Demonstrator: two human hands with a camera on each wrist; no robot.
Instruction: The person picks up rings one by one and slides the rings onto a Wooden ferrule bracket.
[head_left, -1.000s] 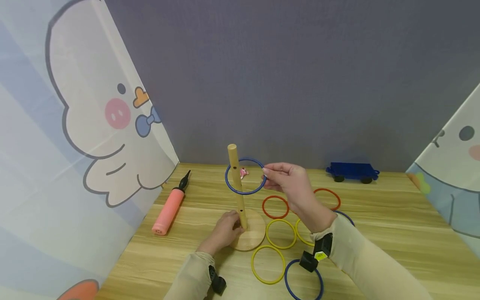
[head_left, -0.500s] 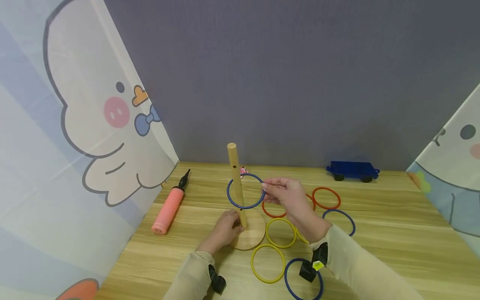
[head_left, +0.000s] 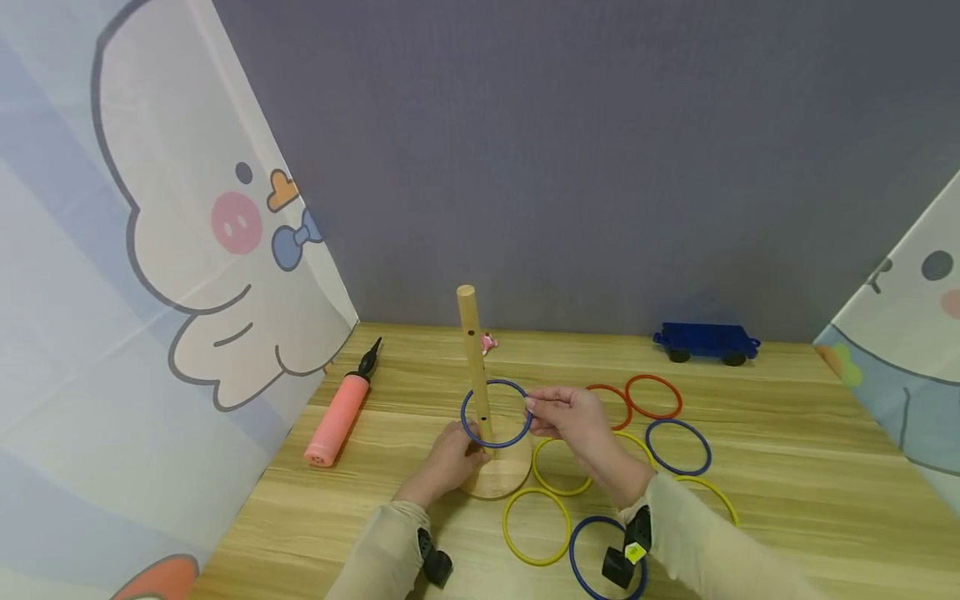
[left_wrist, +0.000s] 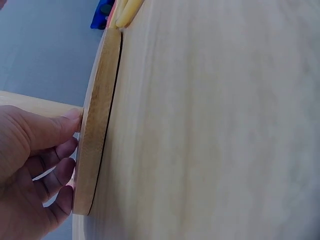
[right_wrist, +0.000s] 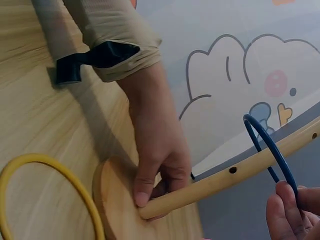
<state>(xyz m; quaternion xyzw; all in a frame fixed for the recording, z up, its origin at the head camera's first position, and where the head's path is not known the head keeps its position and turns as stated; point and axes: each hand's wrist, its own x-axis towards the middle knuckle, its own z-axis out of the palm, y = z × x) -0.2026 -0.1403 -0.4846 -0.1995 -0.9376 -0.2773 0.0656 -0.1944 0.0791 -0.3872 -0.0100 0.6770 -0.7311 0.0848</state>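
Observation:
A wooden peg (head_left: 471,358) stands upright on its round base (head_left: 504,477) in the middle of the table. My left hand (head_left: 467,447) grips the foot of the peg, with fingers resting on the base (left_wrist: 97,135). A blue ring (head_left: 495,414) circles the peg low down, a little above the base. My right hand (head_left: 531,406) pinches that ring's right side between thumb and fingers. In the right wrist view the blue ring (right_wrist: 270,147) passes round the peg (right_wrist: 240,175), with my left hand (right_wrist: 160,150) at the peg's foot.
Loose rings lie to the right of the base: yellow (head_left: 536,527), blue (head_left: 607,558), yellow (head_left: 558,465), blue (head_left: 678,446) and red (head_left: 652,396). A pink pump (head_left: 337,408) lies at the left. A blue toy car (head_left: 705,342) and a small pink figure (head_left: 488,342) sit at the back.
My right hand has carried the blue ring down the peg, from near the top to just above the base. The left hand has stayed at the peg's foot.

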